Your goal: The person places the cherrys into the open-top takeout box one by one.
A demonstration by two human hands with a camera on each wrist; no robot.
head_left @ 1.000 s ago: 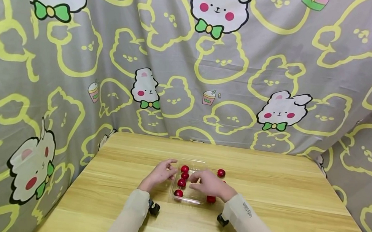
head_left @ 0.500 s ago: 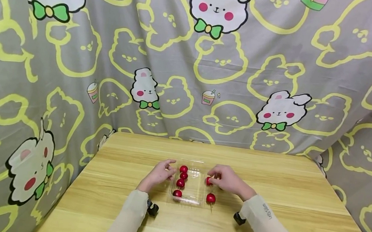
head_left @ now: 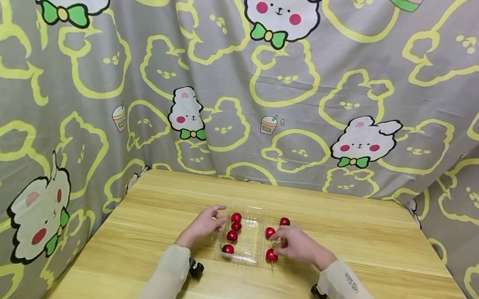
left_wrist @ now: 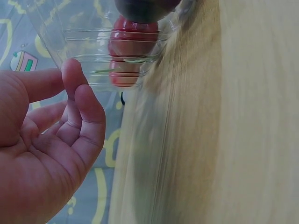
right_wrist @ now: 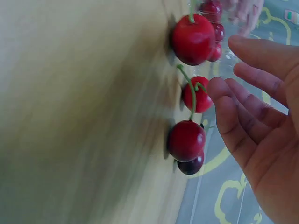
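Observation:
Several red cherries (head_left: 232, 236) stand in a row along the left side of a clear plastic box (head_left: 249, 256). My left hand (head_left: 208, 221) is at the box's left wall, fingers loosely bent; in the left wrist view its fingertips (left_wrist: 74, 77) are right at the clear edge. My right hand (head_left: 299, 245) is over the loose cherries right of the box, its fingers apart and holding nothing. Near it are a cherry by the box wall (head_left: 270, 233), a front cherry (head_left: 272, 255) and a back cherry (head_left: 285, 221). The right wrist view also shows a dark cherry (right_wrist: 191, 164), hidden by the hand in the head view.
All this stands on a wooden table (head_left: 346, 221). A grey curtain (head_left: 298, 97) with rabbit prints hangs behind it and at both sides. A black wrist camera (head_left: 196, 269) sits under the left sleeve.
My right hand has moved out of the box to the right, set a cherry beside the wall and let go, then drawn a little right and toward the front. The left hand stays put.

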